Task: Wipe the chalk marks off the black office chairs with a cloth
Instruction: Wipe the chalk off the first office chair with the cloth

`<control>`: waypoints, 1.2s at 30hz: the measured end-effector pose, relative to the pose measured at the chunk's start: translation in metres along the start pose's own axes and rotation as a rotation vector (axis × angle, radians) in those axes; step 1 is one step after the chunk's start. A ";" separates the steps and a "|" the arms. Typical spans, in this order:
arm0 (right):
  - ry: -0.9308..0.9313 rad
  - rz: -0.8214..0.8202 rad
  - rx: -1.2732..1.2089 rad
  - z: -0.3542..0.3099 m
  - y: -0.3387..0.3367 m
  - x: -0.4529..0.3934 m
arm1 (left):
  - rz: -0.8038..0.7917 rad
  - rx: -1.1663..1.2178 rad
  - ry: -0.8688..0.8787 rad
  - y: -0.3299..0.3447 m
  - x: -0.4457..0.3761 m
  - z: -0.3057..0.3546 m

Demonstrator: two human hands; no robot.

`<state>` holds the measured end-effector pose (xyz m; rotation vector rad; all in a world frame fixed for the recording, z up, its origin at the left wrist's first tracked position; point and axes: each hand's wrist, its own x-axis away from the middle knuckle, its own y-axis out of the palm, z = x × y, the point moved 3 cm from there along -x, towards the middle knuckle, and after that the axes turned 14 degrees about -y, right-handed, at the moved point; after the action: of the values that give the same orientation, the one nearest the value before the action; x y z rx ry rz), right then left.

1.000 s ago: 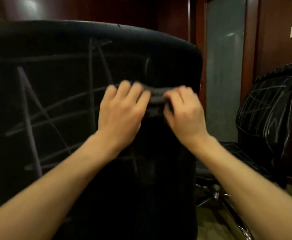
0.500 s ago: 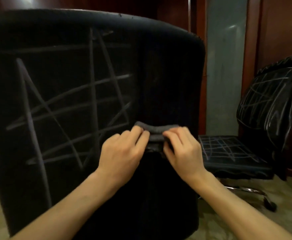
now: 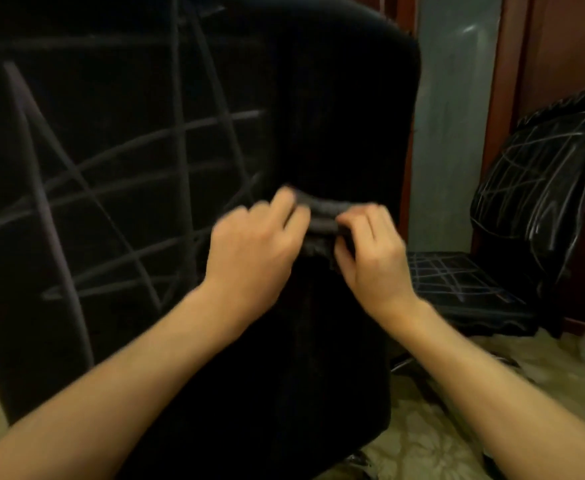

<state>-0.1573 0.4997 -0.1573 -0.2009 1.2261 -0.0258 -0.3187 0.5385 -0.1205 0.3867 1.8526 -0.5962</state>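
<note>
Both hands on cloth [image 3: 322, 216], chair back [image 3: 336, 98].

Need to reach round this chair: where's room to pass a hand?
Free: the gap between the near chair and the far chair, against the grey panel. Crowded: both the left hand and the right hand grip the cloth.

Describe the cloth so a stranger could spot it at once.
Find the big black chair back crossed with chalk lines that fills the left of the view. At its right side, the left hand and right hand hold a bunched dark grey cloth, the only soft, crumpled thing there.
</note>
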 end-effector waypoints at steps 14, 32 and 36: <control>0.011 -0.025 -0.032 -0.004 -0.001 -0.016 | 0.019 0.023 -0.095 0.001 0.009 -0.006; -0.029 0.098 -0.004 -0.015 -0.009 -0.089 | 0.145 0.013 -0.214 -0.027 -0.030 -0.042; 0.013 0.153 0.016 -0.021 0.001 -0.098 | 0.137 0.010 -0.265 -0.027 -0.038 -0.049</control>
<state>-0.2100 0.5101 -0.0727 -0.0930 1.2508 0.0956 -0.3581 0.5449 -0.0658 0.4170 1.5573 -0.5359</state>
